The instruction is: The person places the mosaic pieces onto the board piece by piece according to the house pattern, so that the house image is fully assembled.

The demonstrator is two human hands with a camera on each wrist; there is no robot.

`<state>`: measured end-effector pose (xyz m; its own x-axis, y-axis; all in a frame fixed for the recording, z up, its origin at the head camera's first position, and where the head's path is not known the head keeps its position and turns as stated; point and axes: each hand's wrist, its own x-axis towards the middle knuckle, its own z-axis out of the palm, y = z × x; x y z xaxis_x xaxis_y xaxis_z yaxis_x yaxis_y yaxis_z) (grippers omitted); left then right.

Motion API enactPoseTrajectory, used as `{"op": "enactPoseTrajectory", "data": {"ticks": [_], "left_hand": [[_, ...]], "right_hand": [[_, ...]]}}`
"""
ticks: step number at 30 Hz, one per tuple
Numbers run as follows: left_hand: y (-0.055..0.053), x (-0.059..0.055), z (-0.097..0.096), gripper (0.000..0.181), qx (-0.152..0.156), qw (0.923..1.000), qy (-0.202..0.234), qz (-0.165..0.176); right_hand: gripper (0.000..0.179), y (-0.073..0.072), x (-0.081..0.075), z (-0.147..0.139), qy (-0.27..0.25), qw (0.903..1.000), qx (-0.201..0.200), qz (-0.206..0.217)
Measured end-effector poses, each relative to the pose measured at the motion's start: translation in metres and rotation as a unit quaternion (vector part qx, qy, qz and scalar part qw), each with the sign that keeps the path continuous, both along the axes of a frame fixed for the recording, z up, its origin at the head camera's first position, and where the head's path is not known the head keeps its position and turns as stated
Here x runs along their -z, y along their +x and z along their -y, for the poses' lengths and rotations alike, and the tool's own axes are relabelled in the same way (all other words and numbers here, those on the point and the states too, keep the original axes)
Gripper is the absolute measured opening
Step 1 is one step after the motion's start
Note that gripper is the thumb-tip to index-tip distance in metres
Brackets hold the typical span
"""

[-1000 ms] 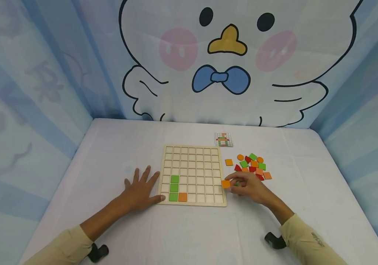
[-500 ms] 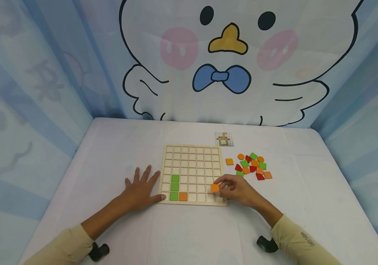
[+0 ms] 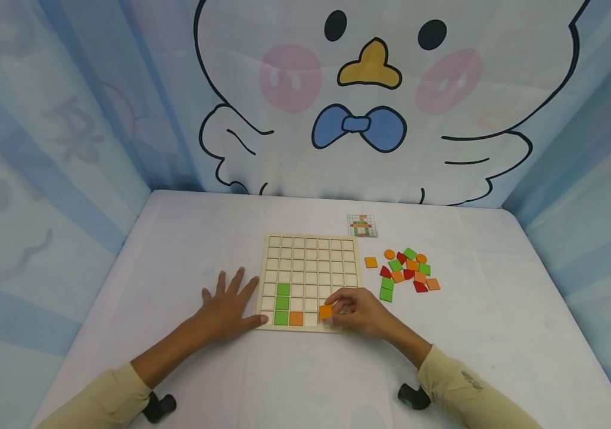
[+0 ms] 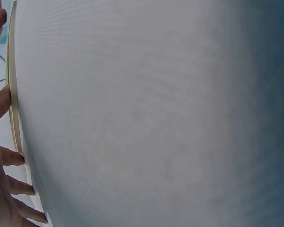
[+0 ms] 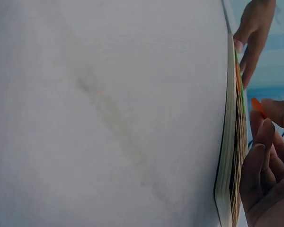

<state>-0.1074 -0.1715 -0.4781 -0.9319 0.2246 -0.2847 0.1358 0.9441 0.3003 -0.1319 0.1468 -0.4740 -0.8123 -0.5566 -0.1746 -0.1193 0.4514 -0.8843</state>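
A wooden grid board (image 3: 311,262) lies on the white table in the head view. Three green square tiles (image 3: 281,303) form a column near its lower left, with an orange square tile (image 3: 296,319) right of the bottom one. My left hand (image 3: 225,310) rests with spread fingers at the board's left edge, thumb on its lower left corner. Over the bottom rows, my right hand (image 3: 361,313) pinches another orange square tile (image 3: 326,311) between thumb and fingers. That pinched tile (image 5: 259,107) also shows in the right wrist view, held above the board.
Right of the board lies a loose pile of green, red and orange tiles (image 3: 411,266), with two green tiles (image 3: 386,289) at its near side. A lone orange square (image 3: 371,262) sits by the board's right edge. A small pattern card (image 3: 362,226) lies behind.
My right hand has carried the orange tile leftward from the board's right edge to over its lower rows, uncovering two green tiles by the pile. The left hand stays put.
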Motion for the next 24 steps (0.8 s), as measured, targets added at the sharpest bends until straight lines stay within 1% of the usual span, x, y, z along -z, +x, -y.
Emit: {"op": "enactPoseTrajectory", "data": {"ticks": [3,5,10,13,18,24], "left_hand": [[0.0,-0.001,0.0,0.092,0.0,1.0,0.002,-0.001],[0.001,-0.001,-0.001,0.091,0.0,1.0,0.002,0.0],[0.002,-0.003,-0.001,0.091,-0.003,1.0,0.004,0.003],[0.002,-0.003,-0.001,0.091,-0.002,1.0,0.003,0.002],[0.002,-0.003,0.0,0.091,0.0,1.0,0.001,-0.002],[0.001,-0.004,0.0,0.091,0.001,1.0,0.0,-0.004]], "right_hand": [[0.023,0.001,0.002,0.008,0.012,0.9999,0.0,0.0],[0.022,0.002,0.004,0.013,0.026,0.9996,-0.002,-0.011],[0.021,0.005,0.002,0.025,0.061,0.9965,-0.005,-0.057],[0.021,0.006,0.001,0.03,0.074,0.9942,-0.008,-0.078],[0.022,0.008,0.001,0.034,0.09,0.9917,-0.016,-0.09],[0.021,0.01,0.0,0.037,0.11,0.989,-0.014,-0.099]]}}
